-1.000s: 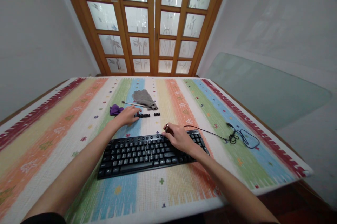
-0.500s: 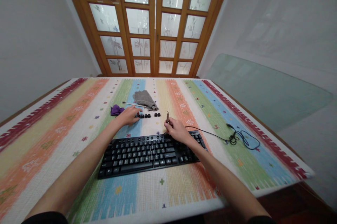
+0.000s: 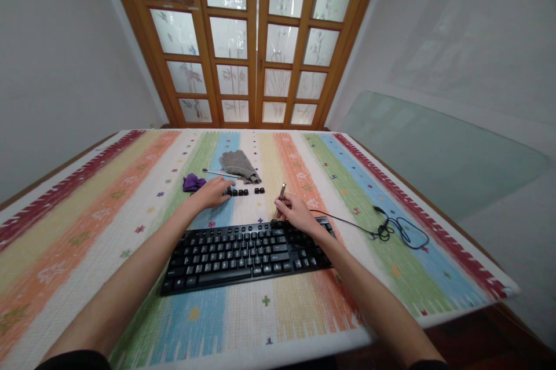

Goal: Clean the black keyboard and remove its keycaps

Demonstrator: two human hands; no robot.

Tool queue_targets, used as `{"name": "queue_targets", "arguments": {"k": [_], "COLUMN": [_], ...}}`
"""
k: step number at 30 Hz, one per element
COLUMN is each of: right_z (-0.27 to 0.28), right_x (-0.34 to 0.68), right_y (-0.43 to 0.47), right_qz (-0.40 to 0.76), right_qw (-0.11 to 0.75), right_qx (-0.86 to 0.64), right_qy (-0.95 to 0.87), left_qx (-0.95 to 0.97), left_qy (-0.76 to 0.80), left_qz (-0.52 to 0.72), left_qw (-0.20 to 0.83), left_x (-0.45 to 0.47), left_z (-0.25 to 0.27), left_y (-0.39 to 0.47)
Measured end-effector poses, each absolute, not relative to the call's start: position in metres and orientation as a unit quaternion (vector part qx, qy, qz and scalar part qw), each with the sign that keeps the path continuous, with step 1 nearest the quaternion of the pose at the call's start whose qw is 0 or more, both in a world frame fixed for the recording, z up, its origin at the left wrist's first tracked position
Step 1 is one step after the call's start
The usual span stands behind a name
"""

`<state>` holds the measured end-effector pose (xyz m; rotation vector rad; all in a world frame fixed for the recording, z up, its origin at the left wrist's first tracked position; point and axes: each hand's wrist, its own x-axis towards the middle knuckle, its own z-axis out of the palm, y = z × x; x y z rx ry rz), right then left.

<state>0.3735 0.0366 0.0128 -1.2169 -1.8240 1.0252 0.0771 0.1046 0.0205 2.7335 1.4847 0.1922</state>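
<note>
My left hand [image 3: 214,191] rests palm-down on the far side of the keyboard, fingers apart, its fingertips at the left end of a row of loose black keycaps [image 3: 241,192]. Some of that row is hidden under the fingers. Pinched in my right hand [image 3: 294,212] is a slim, metallic-looking tool [image 3: 282,189], its upper end pointing up and away; the exact kind is unclear. That hand is over the upper right part of the black keyboard [image 3: 234,257], covering some of its keys. Two more keycaps [image 3: 259,190] sit between the hands.
Behind the keycaps lie a grey cloth [image 3: 241,165] and a thin-handled brush [image 3: 221,173]. A crumpled purple cloth [image 3: 193,182] is beside my left wrist. The keyboard's cable [image 3: 406,234] coils to the right on the striped tablecloth [image 3: 174,323].
The tool in my right hand has tilted to the right, and the hand has shifted slightly right. My left hand stays nearly where it was, by the keycaps.
</note>
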Motion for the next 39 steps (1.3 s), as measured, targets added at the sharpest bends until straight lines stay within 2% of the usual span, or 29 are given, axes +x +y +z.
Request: {"name": "queue_targets", "arguments": {"k": [11,17,25,33,39], "right_z": [0.014,0.016,0.018,0.02,0.022], "right_x": [0.379,0.382,0.382,0.384,0.385], "right_y": [0.034,0.03,0.026,0.02,0.017], "right_qz": [0.415,0.419,0.414,0.401,0.373], "right_qw": [0.382,0.41,0.429,0.433,0.418], "right_qx": [-0.444,-0.42,-0.412,-0.416,-0.421], "right_qy": [-0.696,-0.693,-0.689,-0.692,-0.713], "left_qx": [0.875,0.89,0.922,0.94,0.937], "left_qy": [0.483,0.442,0.313,0.285,0.279], "left_qz": [0.034,0.112,0.184,0.147,0.138], "left_qw": [0.008,-0.01,0.135,0.119,0.16], "left_x": [0.081,0.091,0.153,0.176,0.179], "left_z": [0.025,0.036,0.051,0.044,0.043], "left_y": [0.101,0.091,0.049,0.045,0.043]}}
